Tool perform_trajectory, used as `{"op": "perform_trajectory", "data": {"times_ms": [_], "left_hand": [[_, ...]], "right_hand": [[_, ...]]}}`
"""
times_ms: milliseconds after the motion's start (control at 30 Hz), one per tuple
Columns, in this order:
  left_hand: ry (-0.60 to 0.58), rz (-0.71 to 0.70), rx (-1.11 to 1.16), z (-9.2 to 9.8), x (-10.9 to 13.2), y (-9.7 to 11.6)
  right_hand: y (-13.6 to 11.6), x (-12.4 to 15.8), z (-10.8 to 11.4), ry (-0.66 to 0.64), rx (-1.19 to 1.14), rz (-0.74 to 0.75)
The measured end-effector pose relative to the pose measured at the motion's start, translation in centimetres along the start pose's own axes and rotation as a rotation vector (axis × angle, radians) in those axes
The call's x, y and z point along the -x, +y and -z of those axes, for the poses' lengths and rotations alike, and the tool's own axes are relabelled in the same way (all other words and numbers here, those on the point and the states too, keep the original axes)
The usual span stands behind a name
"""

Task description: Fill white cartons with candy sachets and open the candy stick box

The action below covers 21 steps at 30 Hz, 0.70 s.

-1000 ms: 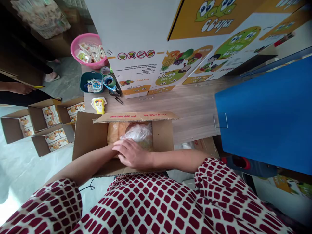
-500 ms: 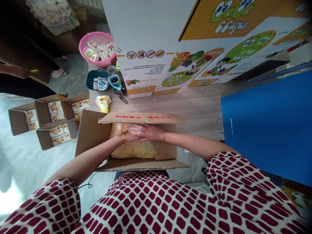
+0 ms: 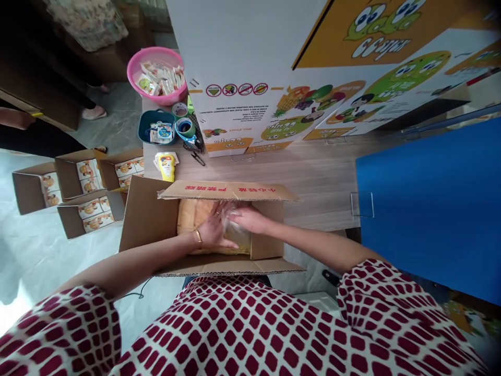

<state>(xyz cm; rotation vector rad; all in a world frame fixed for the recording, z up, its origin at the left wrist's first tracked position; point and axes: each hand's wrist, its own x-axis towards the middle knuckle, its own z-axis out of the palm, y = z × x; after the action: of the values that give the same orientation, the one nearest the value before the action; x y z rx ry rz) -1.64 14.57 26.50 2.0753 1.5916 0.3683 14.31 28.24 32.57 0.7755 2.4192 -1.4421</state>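
In front of me stands an open cardboard box [image 3: 148,219] with its flaps raised and red lettering on the far one. Inside lies a yellowish-orange package [image 3: 191,216] in clear plastic wrapping. My left hand [image 3: 212,228], with a gold bangle at the wrist, lies on the package with its thumb and fingers spread. Beside it my right hand [image 3: 250,218] is closed on a gathered bunch of the clear plastic [image 3: 229,213]. Some of its fingertips are hidden by the plastic.
Beyond the box are a yellow bottle [image 3: 167,166], a teal basket [image 3: 151,122], tape rolls [image 3: 183,127] and a pink basin [image 3: 135,68] of packets. Large printed cartons [image 3: 242,120] stand behind. Small open boxes [image 3: 70,183] sit left, near another person's hand [image 3: 15,119]. A blue panel [image 3: 426,198] stands right.
My hands were together over the package; now they are apart, the left spread flat lower down and the right gripping plastic. The other person's hand has moved slightly left.
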Motion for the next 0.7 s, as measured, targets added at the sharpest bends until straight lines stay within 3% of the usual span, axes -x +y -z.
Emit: {"op": "perform_trajectory", "data": {"times_ms": [100, 233, 367, 500, 600, 700], "left_hand": [[0.023, 0.046, 0.005, -0.4, -2.1, 1.6], [0.06, 0.147, 0.092, 1.3, -4.0, 1.8], [-0.005, 0.034, 0.148, 1.9, -4.6, 0.5], [-0.057, 0.015, 0.059, 1.7, -4.5, -0.2], [-0.007, -0.129, 0.184, 2.0, -4.7, 0.1], [0.029, -0.086, 0.312, 2.1, -5.1, 0.5]], "right_hand": [[-1.8, 0.1, -0.7, 0.066, 0.151, -0.011], [-3.5, 0.3, -0.5, 0.081, 0.389, 0.077], [-3.8, 0.9, 0.4, 0.041, 0.53, 0.233], [-3.6, 4.3, 2.5, 0.019, 0.502, 0.351], [-3.0, 7.2, 4.7, 0.183, 0.459, 0.394], [-1.3, 7.6, 6.5, 0.403, 0.51, 0.274]]}}
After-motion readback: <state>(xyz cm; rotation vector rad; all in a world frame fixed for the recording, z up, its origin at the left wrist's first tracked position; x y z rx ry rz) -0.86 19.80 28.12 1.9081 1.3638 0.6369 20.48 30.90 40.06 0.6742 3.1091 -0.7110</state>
